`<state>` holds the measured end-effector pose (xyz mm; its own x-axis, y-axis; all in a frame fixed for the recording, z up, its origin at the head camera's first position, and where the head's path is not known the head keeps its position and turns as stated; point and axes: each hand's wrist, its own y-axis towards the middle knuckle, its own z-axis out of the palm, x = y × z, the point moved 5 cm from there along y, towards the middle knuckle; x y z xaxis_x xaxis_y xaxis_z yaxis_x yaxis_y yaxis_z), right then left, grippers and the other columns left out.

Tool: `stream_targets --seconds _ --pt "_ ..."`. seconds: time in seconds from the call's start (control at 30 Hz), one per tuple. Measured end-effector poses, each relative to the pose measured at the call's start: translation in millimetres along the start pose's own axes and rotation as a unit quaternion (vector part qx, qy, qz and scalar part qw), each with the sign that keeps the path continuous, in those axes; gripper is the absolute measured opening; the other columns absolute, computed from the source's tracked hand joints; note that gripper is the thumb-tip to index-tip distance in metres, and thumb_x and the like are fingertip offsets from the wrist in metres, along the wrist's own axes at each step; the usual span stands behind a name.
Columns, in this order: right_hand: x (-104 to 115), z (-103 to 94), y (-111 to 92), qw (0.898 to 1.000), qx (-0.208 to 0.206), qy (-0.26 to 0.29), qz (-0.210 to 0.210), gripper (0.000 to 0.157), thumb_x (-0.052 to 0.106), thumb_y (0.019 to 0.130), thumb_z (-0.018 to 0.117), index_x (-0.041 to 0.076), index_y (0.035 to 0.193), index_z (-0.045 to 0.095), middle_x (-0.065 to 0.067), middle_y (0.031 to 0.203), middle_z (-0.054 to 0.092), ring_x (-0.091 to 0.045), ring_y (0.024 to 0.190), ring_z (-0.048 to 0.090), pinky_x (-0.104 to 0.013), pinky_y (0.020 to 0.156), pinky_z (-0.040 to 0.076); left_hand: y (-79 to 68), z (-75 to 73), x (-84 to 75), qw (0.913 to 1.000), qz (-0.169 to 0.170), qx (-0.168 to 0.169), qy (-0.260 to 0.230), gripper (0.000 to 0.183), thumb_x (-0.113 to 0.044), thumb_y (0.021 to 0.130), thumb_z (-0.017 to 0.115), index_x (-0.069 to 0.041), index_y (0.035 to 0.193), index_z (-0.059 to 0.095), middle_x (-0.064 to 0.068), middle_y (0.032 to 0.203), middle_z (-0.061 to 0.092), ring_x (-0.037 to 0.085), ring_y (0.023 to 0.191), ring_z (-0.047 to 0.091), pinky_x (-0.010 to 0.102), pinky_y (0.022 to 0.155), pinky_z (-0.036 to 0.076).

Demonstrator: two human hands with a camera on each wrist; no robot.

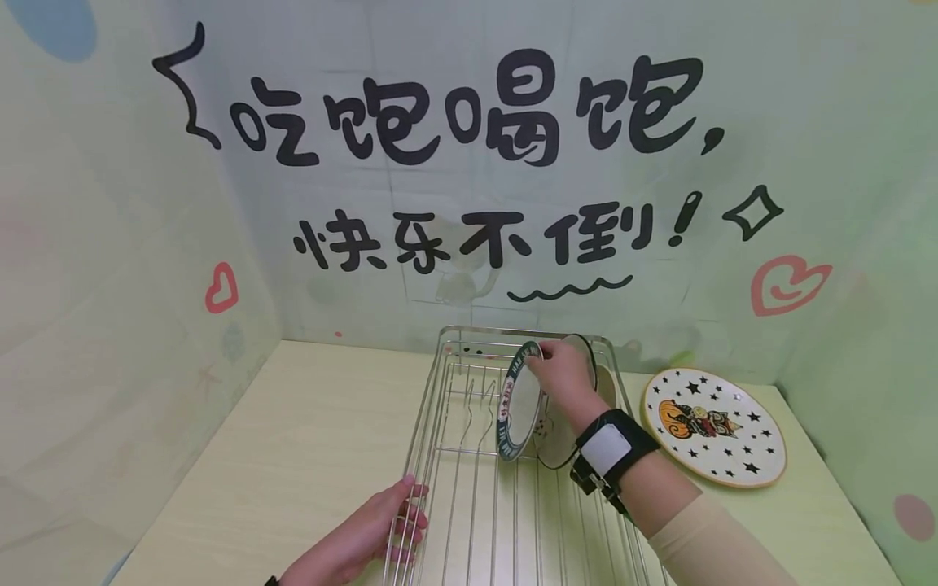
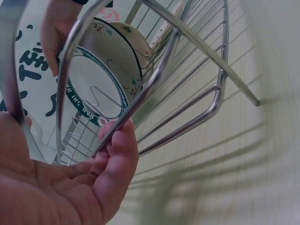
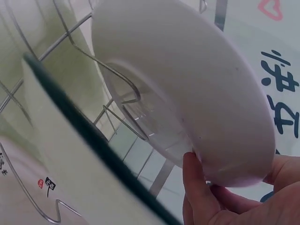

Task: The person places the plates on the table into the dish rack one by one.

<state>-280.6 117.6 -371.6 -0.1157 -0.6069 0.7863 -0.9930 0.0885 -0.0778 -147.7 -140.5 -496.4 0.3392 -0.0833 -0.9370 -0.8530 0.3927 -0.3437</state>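
Note:
A wire dish rack (image 1: 528,331) stands on the table, its back end near the wall. My left hand (image 1: 366,529) holds its left side, fingers curled round the wires in the left wrist view. With my right hand (image 1: 567,374) I pinch the upper edge of a white plate (image 1: 519,407) with a teal patterned rim. This plate stands tilted on edge among the wire dividers; its pale underside (image 3: 197,79) fills much of the right wrist view. Right of it, a dark-rimmed dish (image 1: 555,439) stands on edge in the rack, with another dish (image 2: 136,40) behind it.
An oval plate (image 1: 714,427) with stars, a pumpkin and an owl lies on the table right of the rack. Pale table surface (image 1: 293,439) extends to the left. A printed wall covering (image 1: 454,179) encloses the back and sides.

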Motion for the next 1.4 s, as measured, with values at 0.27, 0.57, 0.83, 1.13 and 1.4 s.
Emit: stream_targets --seconds 0.27,0.57,0.83,1.13,1.4 --pt "-2.4 2.3 -0.4 1.0 0.016 -0.021 0.001 0.056 0.013 0.097 0.06 -0.011 0.143 0.038 -0.029 0.145 0.039 -0.041 0.134 0.037 -0.051 0.106 0.035 -0.9 -0.4 -0.2 1.0 -0.009 -0.002 -0.001 0.071 -0.051 0.105 0.032 0.012 0.136 0.04 0.011 0.091 0.056 0.021 0.078 0.057 0.042 0.064 0.056" --pt "-5.7 8.8 -0.5 1.0 0.024 -0.02 -0.004 0.07 0.009 0.093 0.061 -0.012 0.148 0.023 -0.032 0.149 0.029 -0.045 0.137 0.029 -0.053 0.107 0.033 0.1 1.5 -1.2 0.9999 -0.011 -0.007 -0.003 0.069 -0.05 0.105 0.033 0.012 0.137 0.039 0.01 0.091 0.057 0.02 0.077 0.058 0.04 0.064 0.056" --pt "-4.2 12.7 -9.4 0.999 -0.004 -0.049 -0.021 0.078 0.01 0.09 0.066 -0.006 0.152 0.021 -0.03 0.152 0.023 -0.046 0.137 0.027 -0.055 0.102 0.039 0.1 1.3 0.3 0.9999 -0.01 -0.008 -0.003 0.07 -0.051 0.105 0.033 0.011 0.138 0.039 0.01 0.09 0.058 0.02 0.077 0.058 0.04 0.064 0.055" --pt "8.5 15.2 -42.1 0.992 -0.038 -0.043 -0.115 0.082 0.01 0.085 0.072 0.0 0.152 0.025 -0.022 0.157 0.012 -0.045 0.14 0.017 -0.061 0.1 0.038 -0.5 0.9 2.8 0.9999 -0.012 -0.009 -0.002 0.069 -0.049 0.106 0.031 0.012 0.138 0.04 0.011 0.092 0.057 0.022 0.077 0.058 0.041 0.063 0.055" --pt "6.5 8.1 -86.6 0.981 -0.006 -0.03 -0.189 0.078 0.007 0.081 0.071 0.001 0.148 0.034 -0.023 0.156 0.017 -0.045 0.14 0.017 -0.066 0.101 0.032 0.2 0.1 2.7 0.9999 -0.007 -0.01 -0.002 0.074 -0.055 0.103 0.035 0.01 0.137 0.041 0.011 0.092 0.057 0.022 0.077 0.057 0.04 0.063 0.055"
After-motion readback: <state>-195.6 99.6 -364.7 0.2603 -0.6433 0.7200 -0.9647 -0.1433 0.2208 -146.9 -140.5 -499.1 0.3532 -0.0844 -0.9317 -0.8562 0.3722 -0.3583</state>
